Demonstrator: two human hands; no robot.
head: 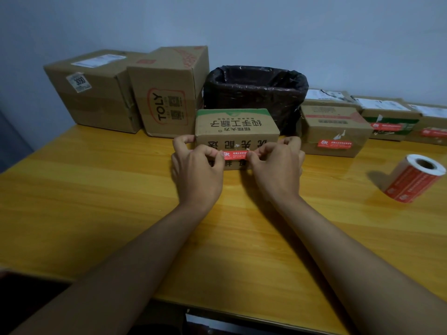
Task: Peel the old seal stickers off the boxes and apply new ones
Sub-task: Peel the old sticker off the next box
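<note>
A small cardboard box [235,126] with a green top edge and black characters stands on the wooden table [96,194], directly ahead. A red seal sticker [235,155] stretches across its front face. My left hand [197,170] pinches the sticker's left end and my right hand [278,169] pinches its right end. Whether the sticker is stuck to the box or held just off it, I cannot tell. A roll of red stickers [413,177] lies on its side at the right.
Two big cardboard boxes [94,90] [169,93] stand at the back left. A bin lined with a black bag [256,93] sits behind the small box. Smaller boxes with red stickers [333,131] [391,119] line the back right. The table's near edge runs below my forearms.
</note>
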